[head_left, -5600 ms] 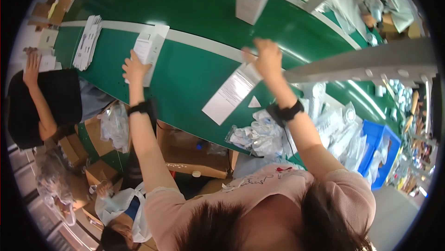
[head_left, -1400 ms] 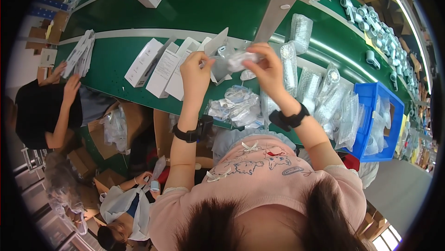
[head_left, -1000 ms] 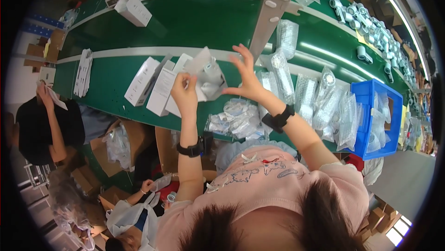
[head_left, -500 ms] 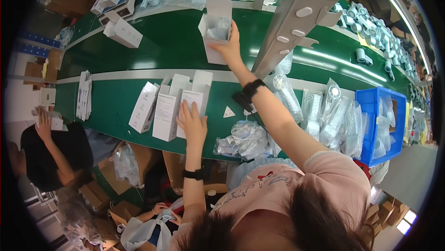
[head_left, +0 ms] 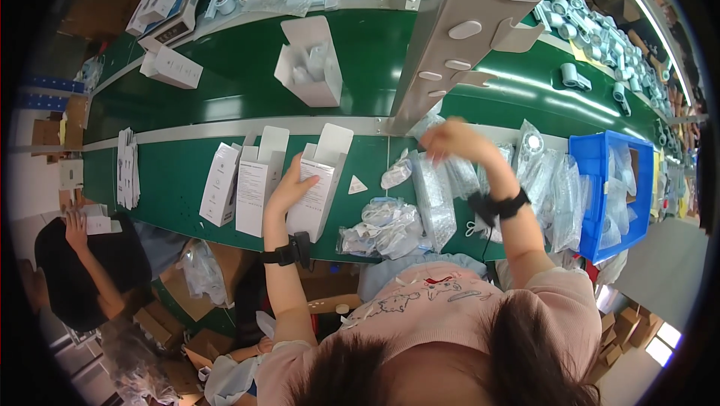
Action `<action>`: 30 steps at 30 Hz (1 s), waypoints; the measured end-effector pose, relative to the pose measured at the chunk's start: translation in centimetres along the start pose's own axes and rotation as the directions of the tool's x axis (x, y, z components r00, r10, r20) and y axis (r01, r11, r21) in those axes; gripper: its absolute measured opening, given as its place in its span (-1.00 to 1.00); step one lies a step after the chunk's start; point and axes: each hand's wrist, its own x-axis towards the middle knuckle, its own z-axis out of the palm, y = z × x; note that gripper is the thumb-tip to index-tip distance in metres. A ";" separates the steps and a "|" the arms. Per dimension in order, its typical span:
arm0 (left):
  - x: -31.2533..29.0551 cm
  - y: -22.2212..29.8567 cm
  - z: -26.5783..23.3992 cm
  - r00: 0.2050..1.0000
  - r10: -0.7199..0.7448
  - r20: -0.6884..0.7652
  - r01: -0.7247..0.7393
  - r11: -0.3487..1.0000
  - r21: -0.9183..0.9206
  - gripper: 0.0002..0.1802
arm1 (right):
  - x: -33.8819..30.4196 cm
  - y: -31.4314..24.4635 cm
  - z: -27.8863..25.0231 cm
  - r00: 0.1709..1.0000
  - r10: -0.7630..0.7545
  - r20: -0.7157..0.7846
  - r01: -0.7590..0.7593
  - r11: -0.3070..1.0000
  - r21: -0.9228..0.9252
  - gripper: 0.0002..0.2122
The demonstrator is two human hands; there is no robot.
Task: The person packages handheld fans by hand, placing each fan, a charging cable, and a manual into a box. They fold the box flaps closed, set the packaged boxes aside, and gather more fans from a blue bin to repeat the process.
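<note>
Currently, left hand [head_left: 289,193] grasps white carton [head_left: 318,197] by left edge. Right of carton lies open tabletop [head_left: 371,158]; beyond, right hand [head_left: 455,141] shows indeterminable grip.

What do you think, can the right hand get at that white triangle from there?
Probably yes: the white triangle lies uncovered on the green table, with the right hand not far off to its right. Only a small bag lies between, seemingly low enough to pass over.
</note>
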 end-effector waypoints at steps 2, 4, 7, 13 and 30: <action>0.1 1.9 0.9 1.000 0.007 0.001 -0.007 0.999 -0.052 -0.19 | 4.8 4.8 -6.0 0.905 -0.080 -0.419 -0.107 0.909 -0.404 -0.63; -1.1 4.1 1.4 0.999 -0.021 -0.044 0.014 0.987 -0.160 -0.13 | 8.9 9.6 -8.8 0.796 -0.340 -0.500 -0.158 0.681 -0.715 -0.53; -3.9 6.9 2.3 0.972 0.142 -0.185 -0.163 0.981 -0.107 -0.08 | 11.3 8.5 -9.2 0.764 -0.311 -0.565 -0.021 0.863 -0.505 -0.47; -6.1 11.3 4.3 0.844 0.468 -0.264 -0.399 0.875 0.274 -0.06 | 9.9 5.8 -8.9 0.707 -0.150 -0.692 0.244 0.969 0.039 -0.30; -3.1 8.9 13.0 0.657 0.527 -0.539 -0.439 0.849 0.295 -0.12 | -1.0 -6.4 10.6 0.219 -0.115 -0.969 0.844 0.521 0.129 -0.48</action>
